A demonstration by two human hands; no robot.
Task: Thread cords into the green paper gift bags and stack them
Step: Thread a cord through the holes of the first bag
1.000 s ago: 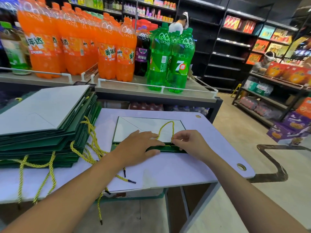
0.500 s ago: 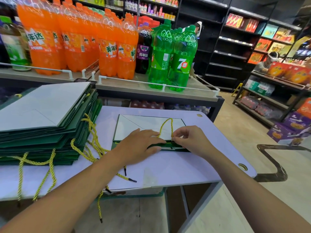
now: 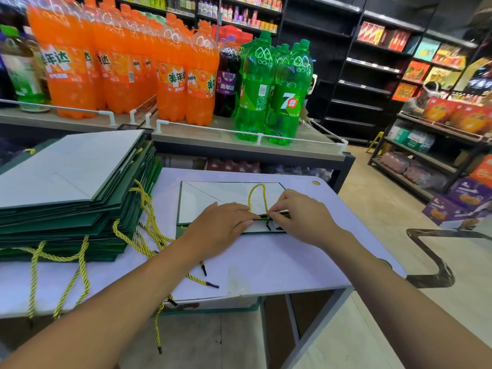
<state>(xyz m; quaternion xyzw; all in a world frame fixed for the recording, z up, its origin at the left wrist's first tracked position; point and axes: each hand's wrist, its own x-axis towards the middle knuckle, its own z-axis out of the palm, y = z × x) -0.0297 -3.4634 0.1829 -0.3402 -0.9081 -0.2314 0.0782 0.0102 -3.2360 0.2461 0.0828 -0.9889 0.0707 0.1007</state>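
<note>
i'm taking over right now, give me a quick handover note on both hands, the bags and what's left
Left hand: flat, pressing the green bag down on the table.
Right hand: pinching the yellow cord at the bag's near edge.
Done: the cord forms a loop over the bag, black tips showing at the edge. The stack of bags at left has cords hanging out.
Left: probably seat this cord's ends; the bag's other side cannot be seen. Then put the bag on the stack. Loose cords lie by the left forearm.
</note>
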